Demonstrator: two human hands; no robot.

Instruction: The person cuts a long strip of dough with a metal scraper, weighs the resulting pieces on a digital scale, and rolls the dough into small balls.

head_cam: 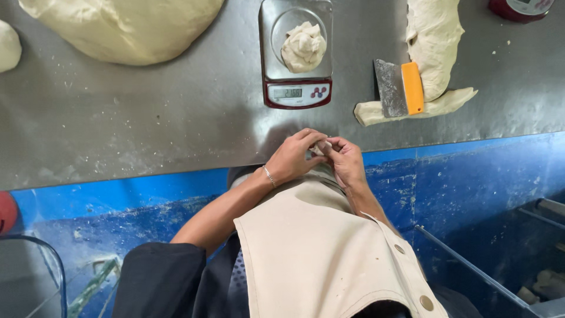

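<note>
Both hands meet at the near edge of the steel table (147, 118), just past the beige apron (318, 253). The left hand (292, 158) and right hand (346, 162) are pressed together, fingers curled around a small pale dough bit (321, 147) pinched between them (only a sliver of it shows).

Just beyond the hands stands a scale (296, 56) with a shiny metal platform and red base; a lumpy, folded dough piece (303, 47) sits on it. To the right, a scraper (399, 88) with a dull steel blade and orange handle lies across a long, ragged dough strip (432, 53). At far left rests a big, smooth, rounded dough mound (126, 26). The tabletop is brushed and flour-dusted.
</note>
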